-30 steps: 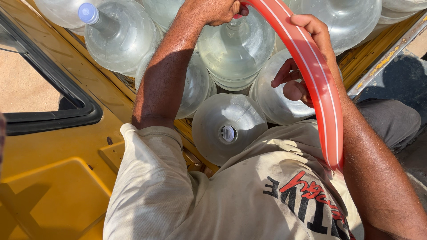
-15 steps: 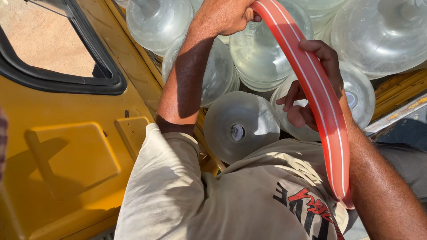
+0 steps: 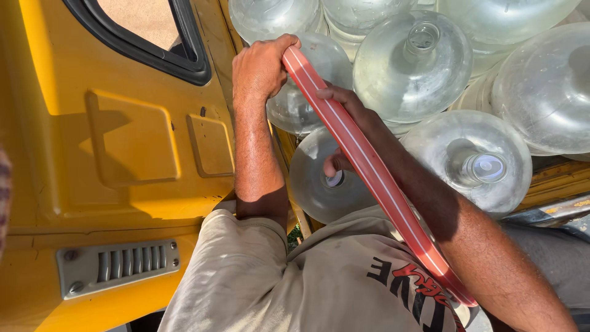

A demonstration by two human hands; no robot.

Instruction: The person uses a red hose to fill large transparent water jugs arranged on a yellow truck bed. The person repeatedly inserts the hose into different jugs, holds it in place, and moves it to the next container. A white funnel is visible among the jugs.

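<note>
Red hose (image 3: 369, 169), flat and pale-striped, is held in both hands above clear jugs packed together in the truck bed. The left hand (image 3: 261, 67) is closed in a fist around the hose's upper end, fingers curled tight over it, beside the yellow cab (image 3: 123, 135). The right hand (image 3: 344, 132) is set lower, its fingers bent under the hose and its thumb pressed by the cap of one jug (image 3: 319, 184); whether the hose is fully clasped cannot be told. The hose is run down across a grey shirt (image 3: 319, 283).
</note>
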